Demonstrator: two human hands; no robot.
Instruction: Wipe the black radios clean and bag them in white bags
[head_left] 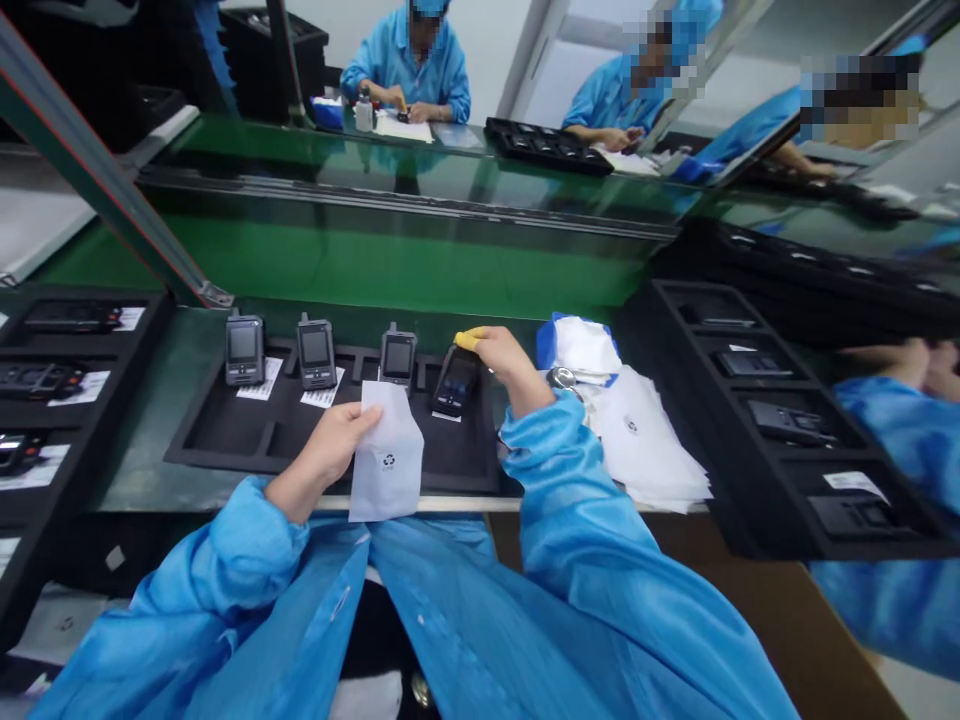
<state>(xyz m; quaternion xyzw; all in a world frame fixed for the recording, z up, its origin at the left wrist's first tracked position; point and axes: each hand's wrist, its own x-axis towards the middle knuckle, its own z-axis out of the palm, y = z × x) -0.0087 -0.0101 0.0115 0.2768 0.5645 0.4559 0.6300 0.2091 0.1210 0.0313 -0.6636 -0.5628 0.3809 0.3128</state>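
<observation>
My left hand [341, 437] pinches the upper edge of a white bag [388, 460] with a recycling mark, which hangs over the front of a black foam tray [225, 430]. Yellow covers show on the fingertips of my right hand [504, 354]. Those fingers grip the top end of a dark handheld radio-like device [456, 382], tilted at the tray's right part. To its left stand a similar device [397, 355], partly behind the bag, another device [316, 355] and a third device [244, 348]. Printed white labels [259, 380] lie beside them.
On the right lie a stack of white bags [645, 440] and a blue-and-white packet [577, 345]. Trays with devices flank me, a left tray [112, 400] and a right tray [765, 465]. Co-workers in blue sit across the green bench [420, 255]; another person's sleeve [892, 430] is close at right.
</observation>
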